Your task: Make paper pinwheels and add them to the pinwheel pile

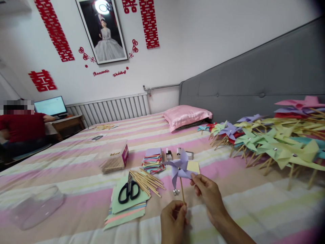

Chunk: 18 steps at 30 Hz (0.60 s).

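One purple pinwheel (177,166): left hand (173,218) pinches the stick (182,190) below, right hand (209,192) a blade (186,174).

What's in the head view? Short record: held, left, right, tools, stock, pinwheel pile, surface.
held: purple pinwheel, upright on a wooden stick
left: left hand gripping the stick low down
right: right hand at one blade's tip; pinch or touch unclear
tools: black-handled scissors lying on green paper
stock: loose sticks, small stack of coloured paper
pinwheel pile: many colours, at the picture's right
surface: striped bedspread
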Each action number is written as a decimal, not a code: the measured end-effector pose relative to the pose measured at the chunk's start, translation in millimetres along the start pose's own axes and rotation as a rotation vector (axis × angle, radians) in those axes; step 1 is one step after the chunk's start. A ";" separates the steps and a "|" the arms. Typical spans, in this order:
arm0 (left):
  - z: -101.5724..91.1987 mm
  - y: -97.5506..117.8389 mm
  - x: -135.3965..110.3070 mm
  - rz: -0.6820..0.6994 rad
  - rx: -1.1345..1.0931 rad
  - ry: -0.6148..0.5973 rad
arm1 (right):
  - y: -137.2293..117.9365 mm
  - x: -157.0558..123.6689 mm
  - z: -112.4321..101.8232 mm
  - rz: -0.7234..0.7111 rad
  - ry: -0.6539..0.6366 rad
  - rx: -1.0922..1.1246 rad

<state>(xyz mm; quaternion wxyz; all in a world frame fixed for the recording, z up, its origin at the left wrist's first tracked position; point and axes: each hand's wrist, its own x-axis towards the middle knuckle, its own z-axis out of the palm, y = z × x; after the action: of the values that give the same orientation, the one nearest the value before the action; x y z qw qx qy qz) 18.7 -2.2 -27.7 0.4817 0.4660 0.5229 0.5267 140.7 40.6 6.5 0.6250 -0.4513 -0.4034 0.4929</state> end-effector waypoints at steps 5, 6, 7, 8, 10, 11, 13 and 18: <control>2.6 0.6 0.8 0.006 -0.057 0.083 | -2.1 -2.2 2.9 0.016 -0.101 0.002; 3.1 1.2 0.9 0.011 -0.070 0.102 | -0.7 -2.8 3.8 0.027 -0.135 -0.005; 3.5 2.0 0.8 0.018 -0.080 0.123 | 1.4 -3.5 4.7 0.041 -0.175 -0.017; 3.8 2.8 0.7 0.026 -0.084 0.139 | 4.3 -4.2 5.6 0.056 -0.220 -0.033; 4.0 4.4 0.4 0.037 -0.081 0.137 | 10.9 -5.9 7.0 0.073 -0.316 -0.084; 3.9 5.0 0.2 0.043 -0.077 0.132 | 14.1 -6.7 7.7 0.067 -0.356 -0.115; 3.4 5.7 0.0 0.049 -0.064 0.127 | 18.9 -8.3 8.7 0.037 -0.408 -0.183; 1.9 5.7 0.8 0.077 -0.008 0.140 | 20.5 -9.9 10.0 -0.028 -0.449 -0.241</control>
<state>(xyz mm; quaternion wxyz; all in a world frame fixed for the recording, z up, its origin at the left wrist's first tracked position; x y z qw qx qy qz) 20.4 -1.1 -22.0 0.4251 0.4457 0.5350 0.5783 124.2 34.8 -11.2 0.4682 -0.3963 -0.5942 0.5203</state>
